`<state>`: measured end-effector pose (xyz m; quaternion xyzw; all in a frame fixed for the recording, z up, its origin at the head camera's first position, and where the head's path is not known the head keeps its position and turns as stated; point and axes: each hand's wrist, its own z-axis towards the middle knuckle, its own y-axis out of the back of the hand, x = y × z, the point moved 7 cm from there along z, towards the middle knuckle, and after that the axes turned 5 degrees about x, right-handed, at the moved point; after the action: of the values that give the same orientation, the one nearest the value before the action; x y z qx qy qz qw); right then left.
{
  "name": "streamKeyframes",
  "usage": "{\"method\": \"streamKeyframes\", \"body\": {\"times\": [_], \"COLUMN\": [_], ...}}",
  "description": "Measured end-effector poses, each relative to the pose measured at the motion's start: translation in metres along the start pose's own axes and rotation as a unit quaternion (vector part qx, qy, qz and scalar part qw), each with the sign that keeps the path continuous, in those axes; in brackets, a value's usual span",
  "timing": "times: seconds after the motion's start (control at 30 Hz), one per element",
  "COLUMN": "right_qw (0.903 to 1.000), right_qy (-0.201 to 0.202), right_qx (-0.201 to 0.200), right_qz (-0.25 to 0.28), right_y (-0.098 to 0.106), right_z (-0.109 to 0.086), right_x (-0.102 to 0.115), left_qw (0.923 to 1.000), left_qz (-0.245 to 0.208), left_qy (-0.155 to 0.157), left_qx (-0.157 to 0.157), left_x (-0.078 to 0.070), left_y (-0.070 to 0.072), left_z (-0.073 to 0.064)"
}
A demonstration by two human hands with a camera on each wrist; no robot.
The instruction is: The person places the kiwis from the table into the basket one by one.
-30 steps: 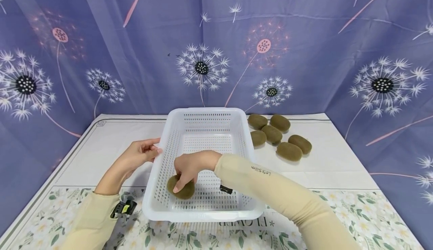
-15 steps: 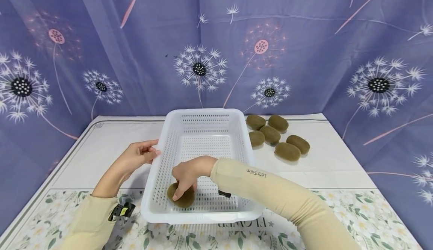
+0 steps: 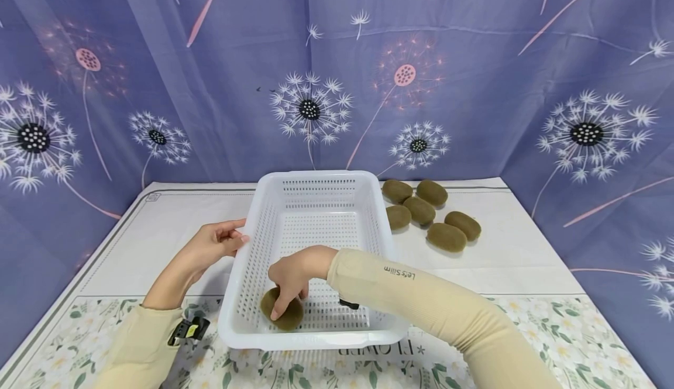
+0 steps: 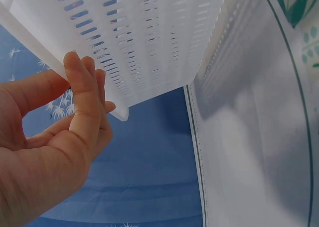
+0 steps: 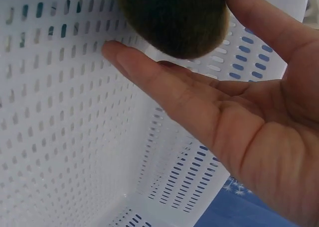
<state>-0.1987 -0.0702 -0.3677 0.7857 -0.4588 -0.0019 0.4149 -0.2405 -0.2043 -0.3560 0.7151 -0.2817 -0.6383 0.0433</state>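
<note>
In the head view, a white perforated plastic basket (image 3: pixel 333 223) sits before me. My left hand (image 3: pixel 210 244) pinches the basket's left rim between thumb and fingers; the left wrist view shows the fingertips at the rim's edge. Inside the near left corner, my right hand (image 3: pixel 295 275) holds a brown kiwi (image 3: pixel 286 316), low by the basket floor. The thumb lies over it, and the other fingers are mostly hidden in the head view. In the right wrist view the kiwi (image 5: pixel 174 20) lies between the thumb and long, fairly straight fingers.
Several kiwis (image 3: pixel 446 237) lie on the white tabletop right of the basket, one partly hidden by its wall. A floral cloth pattern (image 3: pixel 574 342) covers the near side. A purple dandelion-print curtain (image 3: pixel 337 55) closes off the back and sides.
The right hand and the kiwi have shifted slightly toward the basket's near wall. My left hand keeps its place at the rim. The whole view has drifted a little.
</note>
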Motion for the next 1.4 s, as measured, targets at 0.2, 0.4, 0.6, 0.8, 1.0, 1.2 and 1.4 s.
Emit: {"method": "streamKeyframes", "body": {"times": [0.2,0.4,0.6,0.8,1.0,1.2,1.4], "right_qw": [0.9995,0.9974,0.9928,0.9885,0.9689,0.9427,0.9225], "right_qy": [0.002,0.006,0.044,0.106,0.167,0.188,0.164], "right_qx": [0.004,-0.003,-0.04,-0.092,-0.183,-0.269,-0.34], "right_qz": [-0.03,-0.072,-0.104,-0.056,-0.003,0.062,0.082], "right_y": [0.002,0.011,0.029,0.05,0.074,0.086,0.089], "right_z": [0.0,-0.006,-0.017,-0.038,-0.074,-0.107,-0.14], "right_x": [0.002,0.005,0.008,0.001,-0.021,-0.056,-0.102], "left_qw": [1.0,0.9997,0.9992,0.9991,0.9985,0.9986,0.9988], "left_qz": [-0.004,-0.021,-0.031,-0.038,-0.047,-0.046,-0.046], "left_qy": [-0.003,-0.015,-0.023,-0.019,-0.027,-0.026,-0.019], "left_qx": [-0.002,0.004,0.004,-0.002,0.002,-0.001,0.001], "left_x": [0.001,0.001,0.004,0.006,0.003,0.006,0.005], "left_y": [0.001,0.001,0.002,0.002,0.001,0.0,-0.002], "left_z": [0.0,-0.001,0.0,0.001,0.0,0.0,0.001]}}
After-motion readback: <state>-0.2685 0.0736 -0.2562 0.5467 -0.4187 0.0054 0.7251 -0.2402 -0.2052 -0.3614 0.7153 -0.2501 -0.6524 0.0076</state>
